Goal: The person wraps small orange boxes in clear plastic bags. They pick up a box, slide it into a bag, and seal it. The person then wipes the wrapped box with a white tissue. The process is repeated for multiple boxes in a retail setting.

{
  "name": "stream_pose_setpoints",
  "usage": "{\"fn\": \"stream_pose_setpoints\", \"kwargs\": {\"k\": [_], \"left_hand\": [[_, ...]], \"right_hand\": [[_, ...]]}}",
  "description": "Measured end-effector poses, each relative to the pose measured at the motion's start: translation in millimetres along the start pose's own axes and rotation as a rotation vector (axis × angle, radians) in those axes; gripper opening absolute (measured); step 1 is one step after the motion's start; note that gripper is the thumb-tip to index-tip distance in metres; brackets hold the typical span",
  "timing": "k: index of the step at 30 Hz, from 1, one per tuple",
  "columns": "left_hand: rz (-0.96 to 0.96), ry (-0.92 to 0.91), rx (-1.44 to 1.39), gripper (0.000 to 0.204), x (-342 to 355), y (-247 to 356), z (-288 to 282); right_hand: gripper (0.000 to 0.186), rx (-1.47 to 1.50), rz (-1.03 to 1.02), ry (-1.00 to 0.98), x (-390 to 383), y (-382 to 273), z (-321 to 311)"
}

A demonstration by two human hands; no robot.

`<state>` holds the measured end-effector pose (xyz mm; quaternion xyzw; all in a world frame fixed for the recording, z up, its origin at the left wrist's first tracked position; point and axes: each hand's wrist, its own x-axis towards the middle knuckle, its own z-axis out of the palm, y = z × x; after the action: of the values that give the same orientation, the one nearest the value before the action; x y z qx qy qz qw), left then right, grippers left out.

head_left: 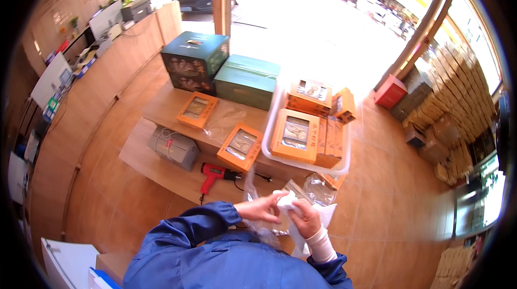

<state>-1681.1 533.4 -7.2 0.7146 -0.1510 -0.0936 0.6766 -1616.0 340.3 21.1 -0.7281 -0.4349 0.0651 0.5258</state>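
My right hand (306, 220) is closed around a crumpled white wad (287, 199), thin like tissue or cloth; I cannot tell which. My left hand (261, 207) reaches in from the other side with its fingers apart, the fingertips at the wad's edge. Clear plastic film (251, 187) hangs beside the left hand, and a loose clear bag (319, 189) lies beyond the right one. On the low shelf to the left rests a red heat gun (212, 176). Two orange window boxes, one nearer (240, 145) and one farther (197, 110), lie on the table.
A white plastic tub (346, 166) at the right holds several orange boxes (295, 136). Two green cartons (247, 81) stand at the back of the table. A grey box (173, 148) sits on the low shelf. Stacked packages (447, 95) line the right wall; a long counter (126, 52) runs along the left.
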Motion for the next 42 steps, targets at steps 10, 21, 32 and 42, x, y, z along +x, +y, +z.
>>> {"fn": "stream_pose_setpoints", "kwargs": {"k": [10,21,32,42], "left_hand": [[-0.173,0.573,-0.516,0.022,-90.8,8.1,-19.3],[0.449,1.682,-0.617,0.027,-189.6,18.8,14.5],[0.208,2.218,-0.5,0.024,-279.6,-19.9,192.3],[1.341,2.526,-0.864,0.028,-479.7,-53.3,355.7]], "right_hand": [[0.06,-0.14,-0.199,-0.164,36.6,-54.2,57.1],[0.072,0.316,-0.298,-0.749,16.7,-96.3,146.4],[0.041,0.337,-0.326,-1.394,-117.0,-58.0,179.1],[0.014,0.378,0.062,-1.542,-144.5,-101.5,203.3]]}}
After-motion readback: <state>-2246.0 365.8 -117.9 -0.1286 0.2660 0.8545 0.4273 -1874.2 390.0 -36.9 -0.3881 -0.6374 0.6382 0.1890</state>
